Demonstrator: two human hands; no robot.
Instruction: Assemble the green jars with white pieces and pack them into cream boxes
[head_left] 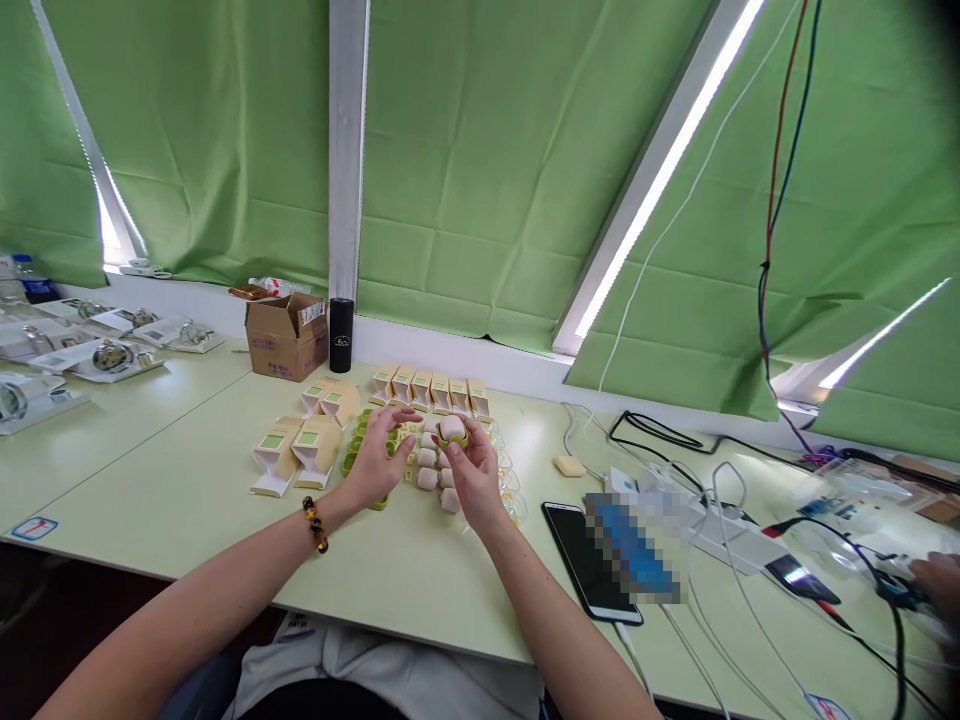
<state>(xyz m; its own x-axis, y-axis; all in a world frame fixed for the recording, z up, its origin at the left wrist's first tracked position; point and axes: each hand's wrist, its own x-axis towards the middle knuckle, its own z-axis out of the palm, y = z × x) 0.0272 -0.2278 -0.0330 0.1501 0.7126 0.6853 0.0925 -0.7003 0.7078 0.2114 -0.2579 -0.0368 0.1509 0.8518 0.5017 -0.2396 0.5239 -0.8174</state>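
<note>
My right hand [474,478] is closed around a small green cup with a pale pink, rounded block [451,428] seated in it. To its left, my left hand [381,452] is held with fingers apart and nothing visible in it. Rows of green cups [349,462] stand on the table, partly hidden behind the left hand. Between the hands lie several pale pink blocks [427,478] and small yellowish pieces [409,476]. Clear plastic domes [513,480] sit just right of my right hand.
Small folded cartons [430,388] line the back, with more cartons [315,440] at left. A cardboard box [286,340] and black tumbler [341,336] stand behind. At right lie a phone [585,560], a power strip [739,540] and cables; another person's hand [937,580] is at the edge.
</note>
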